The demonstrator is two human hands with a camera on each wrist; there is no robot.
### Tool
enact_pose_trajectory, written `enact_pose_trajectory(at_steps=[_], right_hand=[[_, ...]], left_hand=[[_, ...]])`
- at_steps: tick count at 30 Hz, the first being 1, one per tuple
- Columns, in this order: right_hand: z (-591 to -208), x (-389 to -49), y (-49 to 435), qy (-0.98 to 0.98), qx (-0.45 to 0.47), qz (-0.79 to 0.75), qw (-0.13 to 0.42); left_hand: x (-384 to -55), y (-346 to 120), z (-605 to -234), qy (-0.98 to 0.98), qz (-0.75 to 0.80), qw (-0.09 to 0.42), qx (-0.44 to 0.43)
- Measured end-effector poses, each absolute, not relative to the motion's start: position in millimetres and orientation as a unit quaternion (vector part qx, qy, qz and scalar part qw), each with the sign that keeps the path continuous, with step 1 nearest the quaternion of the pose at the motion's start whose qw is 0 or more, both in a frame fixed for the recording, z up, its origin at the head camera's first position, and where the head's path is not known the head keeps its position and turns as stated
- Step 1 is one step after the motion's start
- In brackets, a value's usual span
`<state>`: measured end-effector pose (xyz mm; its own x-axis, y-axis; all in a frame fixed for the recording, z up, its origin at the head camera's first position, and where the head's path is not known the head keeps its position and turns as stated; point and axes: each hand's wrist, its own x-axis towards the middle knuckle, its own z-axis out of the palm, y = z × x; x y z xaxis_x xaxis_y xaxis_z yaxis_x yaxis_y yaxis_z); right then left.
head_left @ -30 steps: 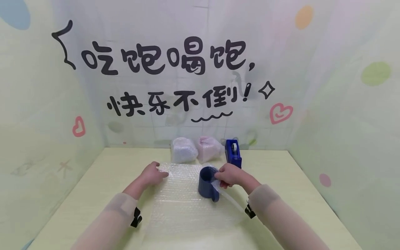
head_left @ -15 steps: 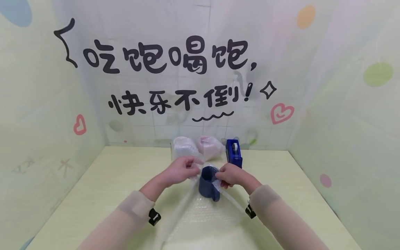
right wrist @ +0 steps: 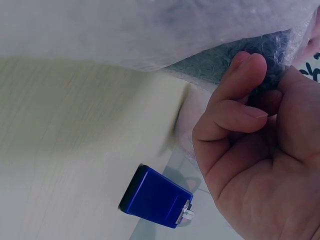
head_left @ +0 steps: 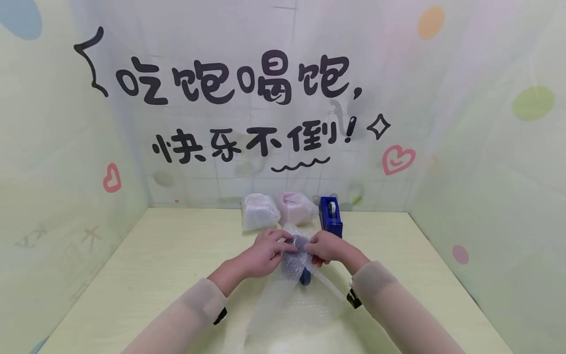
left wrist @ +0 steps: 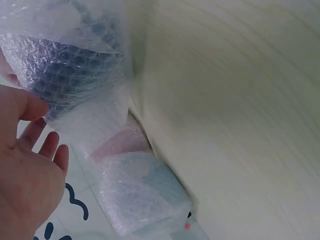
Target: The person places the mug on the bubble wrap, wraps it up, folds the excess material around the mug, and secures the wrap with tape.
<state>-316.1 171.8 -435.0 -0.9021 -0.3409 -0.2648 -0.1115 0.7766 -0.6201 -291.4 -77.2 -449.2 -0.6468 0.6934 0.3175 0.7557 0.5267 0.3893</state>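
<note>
A dark blue mug (head_left: 305,278) stands upright on the table, its handle toward me. Clear bubble wrap (head_left: 289,269) now covers its left side and much of its opening, so the mug's body shows only through the bubbles. My left hand (head_left: 262,256) holds the wrap at the mug's top left, thumb against the sheet (left wrist: 75,70) in the left wrist view. Opposite it, my right hand (head_left: 329,247) pinches the wrap at the rim's right side, fingers curled. From both hands the sheet's loose lower part slopes down toward the front.
Behind the mug sit a whitish bundle (head_left: 260,212) and a pink bundle (head_left: 296,209), both in bubble wrap. To their right is a blue tape dispenser (head_left: 330,217). Printed curtain walls (head_left: 199,187) enclose the pale wooden table (head_left: 168,246) at the back and sides.
My left hand has lifted the wrap's left part from the table and brought it rightward over the mug. The right hand has stayed at the rim.
</note>
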Motion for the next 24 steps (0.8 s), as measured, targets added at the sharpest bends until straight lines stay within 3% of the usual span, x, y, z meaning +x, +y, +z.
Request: enact_pose_trajectory(at_steps=[13,24], right_hand=[[-433.7,-315.7,170.6,0.924,-0.123,-0.311,0.189],[-429.6,-315.4,166.9,0.935,-0.121,-0.287,0.17]], left_hand=[[-293.1,-67.5,-445.7,-0.897,-0.122,0.041,-0.424],[-293.3,-73.5,-443.5,-0.895,-0.219,-0.026,-0.388]])
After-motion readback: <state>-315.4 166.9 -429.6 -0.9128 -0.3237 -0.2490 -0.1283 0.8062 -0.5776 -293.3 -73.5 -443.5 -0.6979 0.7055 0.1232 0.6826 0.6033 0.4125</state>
